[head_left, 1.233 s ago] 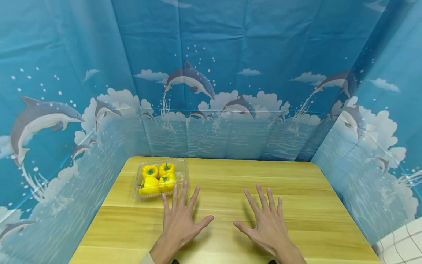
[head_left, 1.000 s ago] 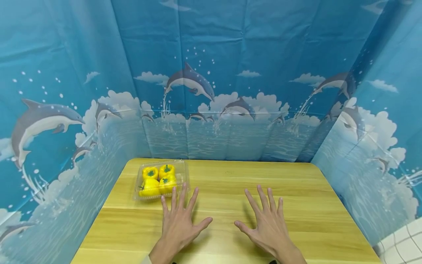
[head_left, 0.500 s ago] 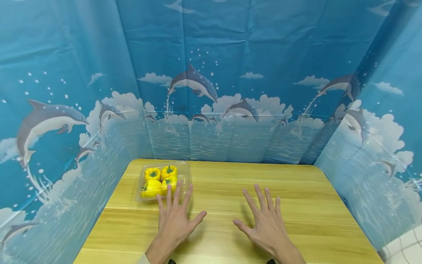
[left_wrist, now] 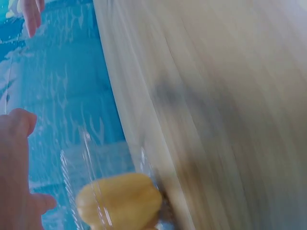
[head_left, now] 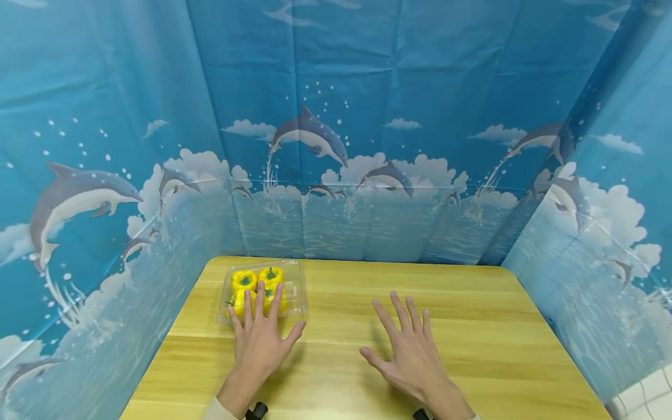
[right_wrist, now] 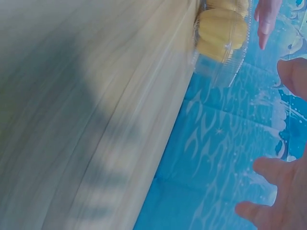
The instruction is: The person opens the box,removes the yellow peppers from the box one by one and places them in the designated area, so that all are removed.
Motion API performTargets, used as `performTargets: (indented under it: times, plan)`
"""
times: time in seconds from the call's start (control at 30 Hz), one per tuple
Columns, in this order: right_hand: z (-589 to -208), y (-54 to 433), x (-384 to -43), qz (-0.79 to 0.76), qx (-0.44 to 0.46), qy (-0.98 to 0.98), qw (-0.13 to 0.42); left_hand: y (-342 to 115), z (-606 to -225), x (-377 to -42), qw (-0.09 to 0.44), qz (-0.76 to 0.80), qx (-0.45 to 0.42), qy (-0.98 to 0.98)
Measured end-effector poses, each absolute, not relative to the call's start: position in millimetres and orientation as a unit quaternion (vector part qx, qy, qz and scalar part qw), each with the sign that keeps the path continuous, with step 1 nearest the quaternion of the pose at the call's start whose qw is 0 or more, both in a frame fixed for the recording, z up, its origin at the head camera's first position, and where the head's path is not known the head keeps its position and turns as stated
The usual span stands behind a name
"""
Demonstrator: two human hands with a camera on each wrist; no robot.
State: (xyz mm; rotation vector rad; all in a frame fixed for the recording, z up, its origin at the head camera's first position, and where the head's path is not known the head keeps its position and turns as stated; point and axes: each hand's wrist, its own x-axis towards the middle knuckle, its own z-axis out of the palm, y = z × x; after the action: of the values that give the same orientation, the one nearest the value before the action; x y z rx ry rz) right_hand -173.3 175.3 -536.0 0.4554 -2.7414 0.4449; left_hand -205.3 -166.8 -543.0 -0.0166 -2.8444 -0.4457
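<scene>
At the back left of the table lies a clear plastic clamshell box (head_left: 296, 289) holding several yellow bell peppers (head_left: 270, 275) with green stems. My left hand (head_left: 256, 347), fingers straight and spread, is above the table with its fingertips over the front of the box in the head view, hiding part of the peppers. Whether it touches the lid I cannot tell. One yellow pepper (left_wrist: 120, 201) shows through the plastic in the left wrist view. My right hand (head_left: 412, 356) hovers over the middle right of the table, fingers spread, holding nothing. The right wrist view shows the box's end (right_wrist: 218, 72).
A light wooden table (head_left: 472, 326) with rounded back corners spans the workspace. Blue dolphin-print curtains (head_left: 357, 221) hang close behind it and along both sides. Dark wrist straps (head_left: 257, 410) show at the bottom edge. A white gridded surface (head_left: 643, 396) appears at lower right.
My left hand has moved left and slightly forward, so its fingertips now overlap the box. The right hand has shifted a little left. The head view has tilted slightly; the box stays put.
</scene>
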Motion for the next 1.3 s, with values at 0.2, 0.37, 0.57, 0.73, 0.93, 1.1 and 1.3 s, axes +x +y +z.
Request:
performTargets:
  times: [0.2, 0.37, 0.57, 0.73, 0.93, 1.1, 1.3]
  plan:
    - [-537.6, 171.4, -175.0, 0.158, 0.166, -0.961, 0.157, -183.9, -551.1, -211.2, 0.127, -0.158, 0.012, -0.979]
    - [-537.8, 168.2, -178.7, 0.162, 0.169, -0.96, 0.152, -196.4, -555.3, -216.2, 0.133, -0.163, 0.013, -0.978]
    - [-539.0, 161.4, -184.2, 0.173, 0.179, -0.958, 0.14, -205.2, -555.5, -217.8, 0.136, -0.158, 0.006, -0.978]
    - [-540.9, 152.9, -186.8, 0.178, 0.19, -0.956, 0.137, -208.9, -557.3, -218.2, 0.138, -0.15, -0.001, -0.979]
    - [-540.9, 140.4, -191.4, 0.174, 0.209, -0.953, 0.138, -211.0, -556.7, -216.5, 0.15, -0.142, -0.008, -0.978]
    - [-541.9, 130.6, -195.9, 0.179, 0.222, -0.949, 0.131, -208.6, -557.0, -213.4, 0.172, -0.135, -0.017, -0.976]
    - [-542.7, 121.3, -199.2, 0.188, 0.236, -0.944, 0.131, -204.9, -557.2, -212.9, 0.161, -0.133, -0.024, -0.978]
